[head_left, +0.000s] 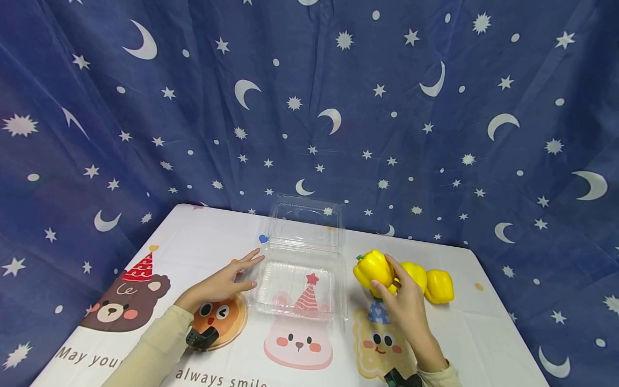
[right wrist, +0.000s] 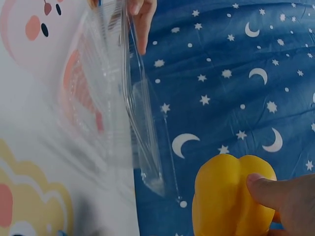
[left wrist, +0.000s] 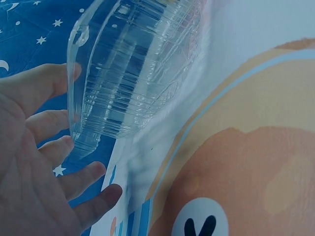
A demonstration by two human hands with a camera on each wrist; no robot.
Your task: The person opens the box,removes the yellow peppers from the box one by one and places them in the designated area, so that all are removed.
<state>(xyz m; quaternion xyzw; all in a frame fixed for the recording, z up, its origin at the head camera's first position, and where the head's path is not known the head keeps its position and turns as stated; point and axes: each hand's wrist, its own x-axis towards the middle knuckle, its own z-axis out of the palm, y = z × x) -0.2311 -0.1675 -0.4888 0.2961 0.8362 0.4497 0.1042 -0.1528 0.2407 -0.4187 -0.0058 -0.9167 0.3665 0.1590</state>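
Note:
A yellow bell pepper (head_left: 373, 268) with a green stem is gripped by my right hand (head_left: 405, 298), raised in front of the other peppers. In the right wrist view, the thumb presses on the side of that pepper (right wrist: 231, 196). A clear plastic clamshell box (head_left: 295, 287) lies unfolded at mid-table, its lid (head_left: 306, 223) tipped back toward the curtain. My left hand (head_left: 229, 279) is at the box's left edge, fingers spread. Its fingertips overlap the clear rim in the left wrist view, where the hand (left wrist: 44, 147) holds nothing.
More yellow bell peppers (head_left: 439, 286) sit on the right side of the table, partly behind my right hand. The white tablecloth (head_left: 217, 244) carries printed cartoon animals and lettering. A dark blue curtain (head_left: 290, 134) with moons and stars hangs behind the table.

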